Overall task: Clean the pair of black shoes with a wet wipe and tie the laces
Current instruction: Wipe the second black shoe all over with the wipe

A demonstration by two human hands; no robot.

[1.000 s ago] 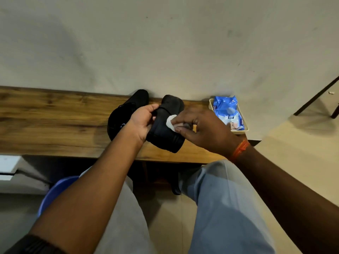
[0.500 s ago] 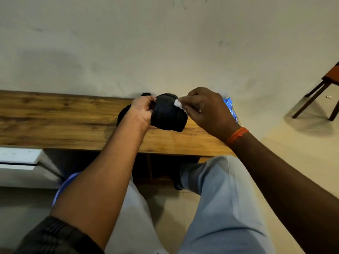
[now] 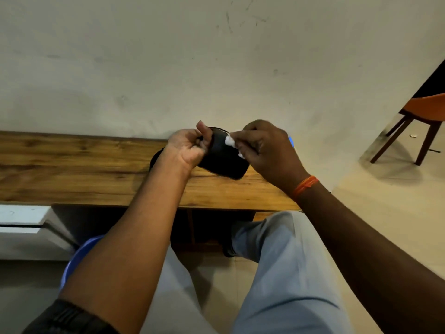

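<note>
One black shoe [image 3: 222, 160] is lifted a little above the wooden bench [image 3: 72, 169], gripped by my left hand [image 3: 189, 149] from its left side. My right hand [image 3: 262, 150] pinches a white wet wipe [image 3: 230, 141] against the shoe's upper right edge. The second black shoe [image 3: 155, 159] lies on the bench behind my left wrist, mostly hidden. The laces are not visible.
A sliver of the blue wipe pack [image 3: 291, 141] shows behind my right hand. An orange chair with wooden legs [image 3: 419, 124] stands at the right on the floor. A blue bin [image 3: 74, 259] sits under my left arm. The wall rises right behind the bench.
The shoe has been turned in my left hand, and my right hand moved the wipe from its side up to its upper edge. The camera tilted up, hiding the wipe pack.
</note>
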